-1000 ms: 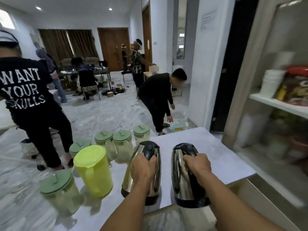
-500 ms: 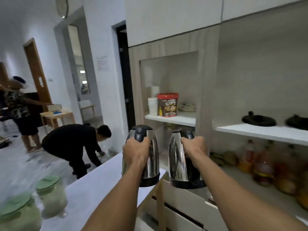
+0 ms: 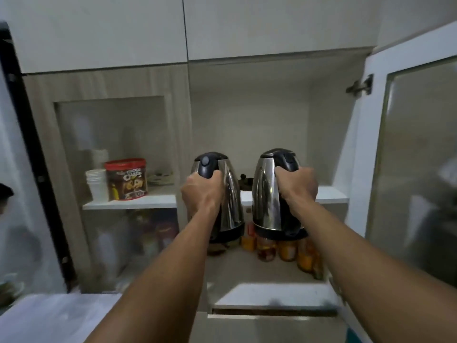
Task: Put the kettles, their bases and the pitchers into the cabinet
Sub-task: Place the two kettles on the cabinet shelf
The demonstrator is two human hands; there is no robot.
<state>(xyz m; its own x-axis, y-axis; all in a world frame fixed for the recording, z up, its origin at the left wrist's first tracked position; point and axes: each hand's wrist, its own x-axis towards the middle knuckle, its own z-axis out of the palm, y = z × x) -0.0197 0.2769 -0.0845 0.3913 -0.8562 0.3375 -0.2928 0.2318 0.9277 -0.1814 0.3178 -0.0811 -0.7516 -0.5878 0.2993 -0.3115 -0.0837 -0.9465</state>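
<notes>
Two steel kettles with black handles and lids hang in the air in front of the open cabinet. My left hand (image 3: 201, 191) grips the handle of the left kettle (image 3: 228, 196). The right kettle (image 3: 265, 194) is held the same way by my right hand (image 3: 298, 185). Both kettles are upright, level with the white middle shelf (image 3: 331, 195). Between them, on that shelf, a black kettle base (image 3: 245, 183) shows partly. No pitchers are in view.
The cabinet's glass door (image 3: 415, 169) stands open at the right. Behind glass at the left are stacked white cups (image 3: 97, 184) and a red-lidded chocolate tub (image 3: 126, 179). Several jars (image 3: 288, 250) stand on the lower shelf. The white tabletop (image 3: 49, 318) lies at the lower left.
I have turned from the table to face the cabinet. Both kettles, held throughout, have risen and moved up to the open compartment's middle shelf.
</notes>
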